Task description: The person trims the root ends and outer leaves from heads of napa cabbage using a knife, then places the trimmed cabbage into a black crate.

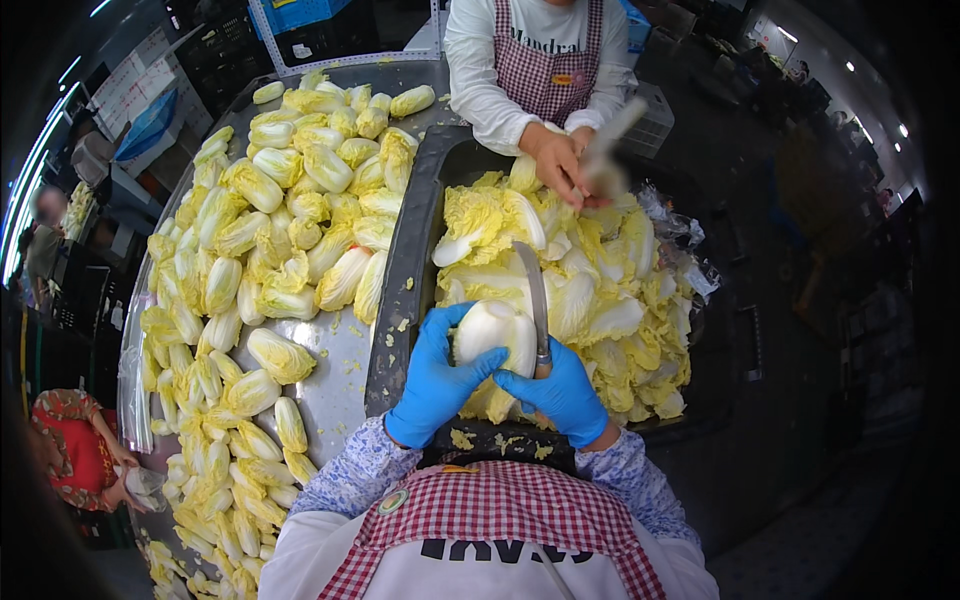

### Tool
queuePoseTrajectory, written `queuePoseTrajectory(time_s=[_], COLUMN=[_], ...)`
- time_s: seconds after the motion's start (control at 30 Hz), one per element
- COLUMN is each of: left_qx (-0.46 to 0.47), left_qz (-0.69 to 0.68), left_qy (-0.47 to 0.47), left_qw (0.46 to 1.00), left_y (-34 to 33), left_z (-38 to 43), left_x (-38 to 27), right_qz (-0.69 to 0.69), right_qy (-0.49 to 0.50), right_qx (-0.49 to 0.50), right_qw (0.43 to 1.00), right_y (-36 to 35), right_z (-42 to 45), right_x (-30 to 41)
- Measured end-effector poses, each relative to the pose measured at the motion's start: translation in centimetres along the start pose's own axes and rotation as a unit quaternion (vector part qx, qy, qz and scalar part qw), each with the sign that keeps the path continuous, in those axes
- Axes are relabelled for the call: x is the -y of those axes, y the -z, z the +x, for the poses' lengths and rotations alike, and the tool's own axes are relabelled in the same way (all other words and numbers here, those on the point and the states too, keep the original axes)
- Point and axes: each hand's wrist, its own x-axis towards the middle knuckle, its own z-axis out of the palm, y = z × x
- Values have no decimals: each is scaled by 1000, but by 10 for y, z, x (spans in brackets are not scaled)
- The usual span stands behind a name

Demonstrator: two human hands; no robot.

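My left hand (437, 375) wears a blue glove and grips a napa cabbage (491, 334), its pale base turned up toward me. A curved knife (535, 289) sits by its handle in my right hand (561, 394), also in a blue glove. The blade points away from me along the cabbage's right side; whether it touches the cabbage I cannot tell. My right thumb rests near the cabbage's lower edge. Below both hands, loose yellow cabbage leaves (600, 300) are heaped in a black bin (394, 315).
Many whole napa cabbages (255, 187) cover a metal table (337, 375) to the left. Across the bin, a co-worker's hands (559, 161) move over the leaves with a blurred object. Another person (79, 450) stands at far left. A grey crate (649, 120) stands behind the co-worker.
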Motion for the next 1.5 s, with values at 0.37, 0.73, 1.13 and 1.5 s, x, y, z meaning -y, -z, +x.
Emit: queuePoseTrajectory(time_s=[0.37,0.73,1.13,1.5], left_qx=[71,134,153,93], left_qz=[-624,-514,-536,-196], left_qy=[280,192,206,73], left_qw=[726,825,804,974], left_y=[9,6,-1,3], left_z=[8,7,10,17], left_x=[24,4,5,16], right_qz=[-327,-105,18,28], right_qy=[185,89,-3,9], right_qx=[-261,-28,-11,-42], right_qw=[889,990,1000,999], right_y=[29,12,-9,4], right_z=[10,1,1,-1], right_x=[17,9,-10,-17])
